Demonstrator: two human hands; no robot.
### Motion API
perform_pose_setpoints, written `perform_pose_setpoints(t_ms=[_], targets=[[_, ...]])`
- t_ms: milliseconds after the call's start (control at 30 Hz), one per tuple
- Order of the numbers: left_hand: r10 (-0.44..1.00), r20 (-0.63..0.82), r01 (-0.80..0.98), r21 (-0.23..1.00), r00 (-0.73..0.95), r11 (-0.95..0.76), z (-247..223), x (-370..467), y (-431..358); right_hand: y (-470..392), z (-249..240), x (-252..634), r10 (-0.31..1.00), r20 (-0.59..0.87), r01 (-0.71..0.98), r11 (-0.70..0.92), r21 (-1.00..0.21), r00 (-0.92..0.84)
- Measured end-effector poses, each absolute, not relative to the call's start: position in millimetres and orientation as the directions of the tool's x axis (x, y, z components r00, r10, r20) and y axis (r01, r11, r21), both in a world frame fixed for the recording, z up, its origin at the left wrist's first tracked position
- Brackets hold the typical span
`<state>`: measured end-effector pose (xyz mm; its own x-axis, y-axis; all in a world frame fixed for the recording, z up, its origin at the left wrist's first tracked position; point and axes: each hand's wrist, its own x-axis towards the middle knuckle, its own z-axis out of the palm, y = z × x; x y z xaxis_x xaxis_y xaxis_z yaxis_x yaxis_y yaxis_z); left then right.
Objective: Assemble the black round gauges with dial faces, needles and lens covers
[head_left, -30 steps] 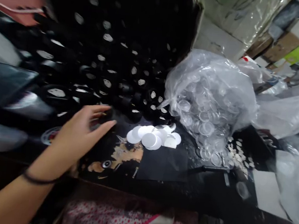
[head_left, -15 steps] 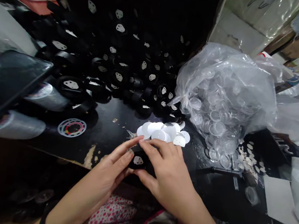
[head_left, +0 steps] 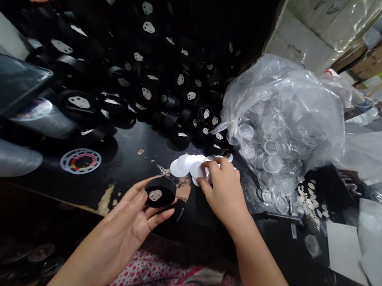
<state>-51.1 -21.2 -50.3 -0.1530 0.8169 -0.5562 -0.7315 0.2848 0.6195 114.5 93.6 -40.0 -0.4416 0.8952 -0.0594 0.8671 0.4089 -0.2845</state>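
My left hand (head_left: 132,216) holds a round black casing (head_left: 160,191) from its left side and below. Inside the casing shows a small whitish plate with dark holes. Farther right, my right hand (head_left: 223,187) is over a spread of overlapping white discs (head_left: 182,164), thumb and forefinger closed on the edge of a white disc (head_left: 196,169). That disc still lies among the others, and my fingers cover part of the pile.
Many black casings (head_left: 79,101) are heaped behind and to the left. A clear bag (head_left: 278,120) of transparent round covers stands at the right. A printed dial disc (head_left: 80,161) lies on the left of the black table, and a white card (head_left: 343,250) at the right.
My right hand has let go of the black casing and moved right to the white discs. My left hand has shifted left with the casing. The view has turned slightly.
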Motion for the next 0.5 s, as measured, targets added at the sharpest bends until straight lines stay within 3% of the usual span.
perform_pose_setpoints(t_ms=[100, 233, 300, 500], targets=[[0.794, -0.6, -0.762, 0.559, -0.1, 0.326, -53, -51, -21, 94, -43, 114, 0.911, -0.055, 0.851, 0.357, -0.385, -0.408], [0.799, -0.599, -0.78, 0.523, -0.049, 0.344, -55, -50, -19, 95, -43, 109, 0.913, -0.023, 0.868, 0.379, -0.319, -0.407], [0.798, -0.601, -0.773, 0.527, -0.044, 0.354, -54, -48, -19, 95, -43, 107, 0.909, 0.006, 0.852, 0.394, -0.345, -0.417], [0.803, -0.596, -0.794, 0.497, -0.02, 0.349, -52, -45, -21, 99, -44, 125, 0.95, -0.009, 0.665, 0.211, -0.716, -0.311]])
